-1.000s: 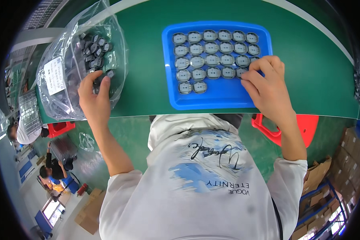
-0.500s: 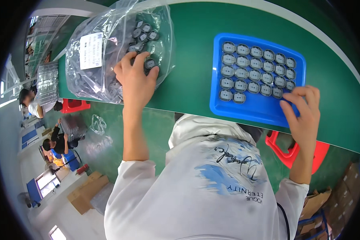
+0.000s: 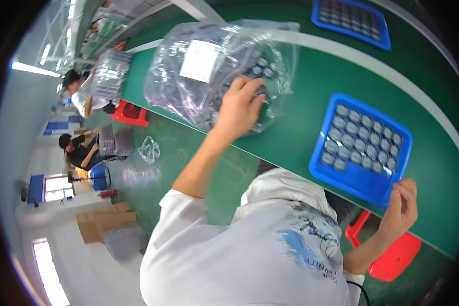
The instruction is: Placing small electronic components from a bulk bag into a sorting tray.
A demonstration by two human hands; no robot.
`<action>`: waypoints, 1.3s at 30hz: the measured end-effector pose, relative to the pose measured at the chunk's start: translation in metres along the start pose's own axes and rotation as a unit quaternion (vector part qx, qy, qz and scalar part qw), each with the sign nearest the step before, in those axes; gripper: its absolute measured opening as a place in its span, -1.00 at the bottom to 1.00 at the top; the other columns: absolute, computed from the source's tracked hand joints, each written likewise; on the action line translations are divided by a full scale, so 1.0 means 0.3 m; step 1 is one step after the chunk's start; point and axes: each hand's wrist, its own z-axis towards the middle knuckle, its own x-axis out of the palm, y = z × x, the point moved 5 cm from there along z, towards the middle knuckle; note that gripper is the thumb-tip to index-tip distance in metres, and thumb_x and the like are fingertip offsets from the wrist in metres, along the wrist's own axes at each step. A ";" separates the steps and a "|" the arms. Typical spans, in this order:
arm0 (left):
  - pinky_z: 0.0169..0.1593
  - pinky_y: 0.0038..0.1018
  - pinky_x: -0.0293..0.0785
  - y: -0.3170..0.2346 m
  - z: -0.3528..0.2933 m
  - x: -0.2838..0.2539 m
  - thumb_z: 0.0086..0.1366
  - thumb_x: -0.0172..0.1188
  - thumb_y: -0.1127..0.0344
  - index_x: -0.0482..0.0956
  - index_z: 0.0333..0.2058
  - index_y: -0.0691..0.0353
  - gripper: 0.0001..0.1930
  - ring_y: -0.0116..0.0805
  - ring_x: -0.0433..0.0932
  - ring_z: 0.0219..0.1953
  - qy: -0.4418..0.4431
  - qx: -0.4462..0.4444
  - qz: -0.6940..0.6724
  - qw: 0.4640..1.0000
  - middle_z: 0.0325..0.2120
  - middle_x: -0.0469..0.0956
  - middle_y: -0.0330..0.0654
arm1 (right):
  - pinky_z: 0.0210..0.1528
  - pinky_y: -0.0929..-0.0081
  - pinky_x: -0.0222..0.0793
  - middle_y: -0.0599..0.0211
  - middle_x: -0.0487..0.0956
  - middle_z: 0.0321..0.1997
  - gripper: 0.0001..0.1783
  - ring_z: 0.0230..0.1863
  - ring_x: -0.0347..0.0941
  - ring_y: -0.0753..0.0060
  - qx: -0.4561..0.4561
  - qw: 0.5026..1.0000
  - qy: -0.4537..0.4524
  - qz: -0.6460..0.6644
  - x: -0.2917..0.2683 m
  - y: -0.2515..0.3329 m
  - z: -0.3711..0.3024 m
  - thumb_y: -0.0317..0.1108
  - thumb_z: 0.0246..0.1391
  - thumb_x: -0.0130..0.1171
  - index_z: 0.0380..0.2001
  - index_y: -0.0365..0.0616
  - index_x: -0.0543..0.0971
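My left hand (image 3: 239, 108) reaches into the clear plastic bag (image 3: 163, 76) on the green table. Its fingers and thumb are bent round a small round dark-grey part (image 3: 261, 91). More such parts (image 3: 261, 66) lie in the bag beyond the fingertips. My right hand (image 3: 402, 210) is at the near right corner of the blue tray (image 3: 359, 184), with its fingers curled in toward the thumb. Whatever is in that hand, if anything, is hidden. Rows of round grey parts (image 3: 361, 144) fill most of the tray, and its near strip is bare blue.
A second blue tray of parts (image 3: 350, 21) stands beyond the pale table rail (image 3: 375, 71). Red stools (image 3: 395, 257) (image 3: 130, 113) are by the table's near edge. Two people (image 3: 81, 94) (image 3: 81, 151) are at the far left, with cardboard boxes (image 3: 104, 223) on the floor.
The view has swung, so the bag and tray sit further right and the second tray shows. My right hand has drawn back from the parts to the tray's corner. My left stays at the bag.
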 end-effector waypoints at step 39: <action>-0.25 -0.43 0.49 -0.324 -0.082 0.115 0.17 0.29 0.55 0.62 -0.08 0.26 -0.69 -0.28 0.60 -0.25 0.043 -0.006 -0.338 0.940 -0.27 0.63 -0.12 | -0.66 0.66 0.19 0.24 0.38 -0.21 -0.58 -0.54 0.27 0.59 0.151 0.875 -0.036 0.458 0.155 0.039 0.046 -0.36 0.28 0.12 0.12 -0.35 0.36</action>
